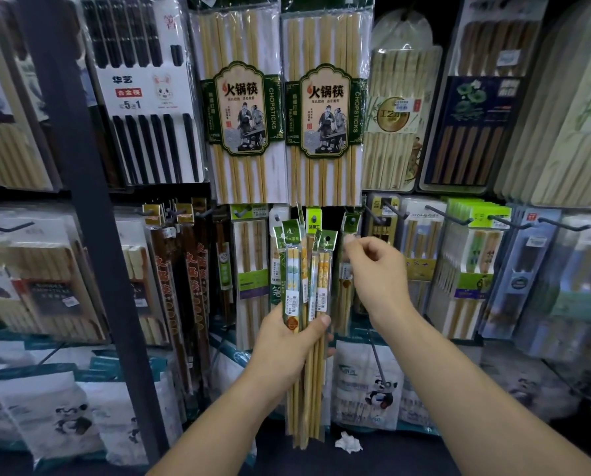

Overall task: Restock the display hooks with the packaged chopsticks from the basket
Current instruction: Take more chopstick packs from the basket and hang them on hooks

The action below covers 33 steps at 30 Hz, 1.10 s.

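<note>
The left hand (287, 341) grips a bundle of chopstick packs (304, 280). Just right of that bundle, the right hand (376, 269) pinches a green-topped pack (351, 222).

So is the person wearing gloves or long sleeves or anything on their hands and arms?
No. The left hand and the right hand are bare, with no gloves, rings or watch showing. Both arms are bare too, and no sleeves are in view down to the picture's bottom edge.
</note>
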Motion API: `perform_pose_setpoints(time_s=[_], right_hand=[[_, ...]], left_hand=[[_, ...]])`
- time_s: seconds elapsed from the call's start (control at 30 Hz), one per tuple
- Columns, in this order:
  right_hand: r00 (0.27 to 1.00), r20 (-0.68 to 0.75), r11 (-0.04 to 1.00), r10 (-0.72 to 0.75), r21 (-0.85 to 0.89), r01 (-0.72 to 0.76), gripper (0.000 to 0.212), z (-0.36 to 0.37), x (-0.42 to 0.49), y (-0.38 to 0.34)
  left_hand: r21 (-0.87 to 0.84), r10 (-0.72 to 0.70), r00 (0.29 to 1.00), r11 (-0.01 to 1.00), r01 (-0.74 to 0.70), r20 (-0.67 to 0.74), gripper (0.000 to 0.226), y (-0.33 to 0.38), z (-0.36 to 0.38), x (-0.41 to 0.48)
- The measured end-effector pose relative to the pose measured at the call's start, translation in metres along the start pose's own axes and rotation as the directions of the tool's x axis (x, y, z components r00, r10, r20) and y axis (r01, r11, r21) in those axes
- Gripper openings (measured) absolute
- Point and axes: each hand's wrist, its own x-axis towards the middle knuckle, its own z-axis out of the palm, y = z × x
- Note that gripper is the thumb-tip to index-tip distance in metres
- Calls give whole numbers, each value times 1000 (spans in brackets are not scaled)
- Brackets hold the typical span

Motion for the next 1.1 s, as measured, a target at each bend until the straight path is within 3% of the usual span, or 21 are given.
perform_pose_setpoints(time_s=[0.17, 0.27, 0.37, 0.5, 0.6, 0.73, 0.83, 1.0, 1.1], right_hand=[[997, 77, 1000, 3, 23, -4, 19, 4, -7, -7], [998, 36, 994, 53, 90, -56, 21, -1, -1, -11], [995, -8, 985, 96, 142, -94, 21, -7, 9, -15], [995, -20, 988, 95, 126, -92, 21, -8, 17, -16], [996, -19, 990, 90, 111, -87, 23, -6, 19, -15], [992, -46, 987, 113, 121, -107, 26, -2, 22, -14], [990, -66, 985, 123, 132, -113, 28, 1, 25, -12], [990, -90, 991, 110, 83, -103, 32, 1, 30, -3], [985, -130, 992, 111, 77, -101, 31, -1, 31, 4]], left_hand=[[-5, 1, 1000, 1000, -1, 6, 13, -1, 4, -2], [53, 32, 999, 998, -32, -5, 12, 0, 1, -1], [-4, -21, 999, 1000, 21, -25, 21, -1, -3, 2], [10, -57, 997, 998, 58, -53, 14, -3, -9, 2], [36, -65, 997, 997, 66, -33, 26, -4, -10, 3], [57, -40, 999, 998, 41, -31, 21, -5, -11, 2], [63, -40, 998, 997, 42, -43, 39, -5, -12, 3], [-21, -55, 998, 998, 54, -26, 24, -3, -13, 1], [-44, -61, 998, 997, 59, -26, 27, -3, -11, 0]])
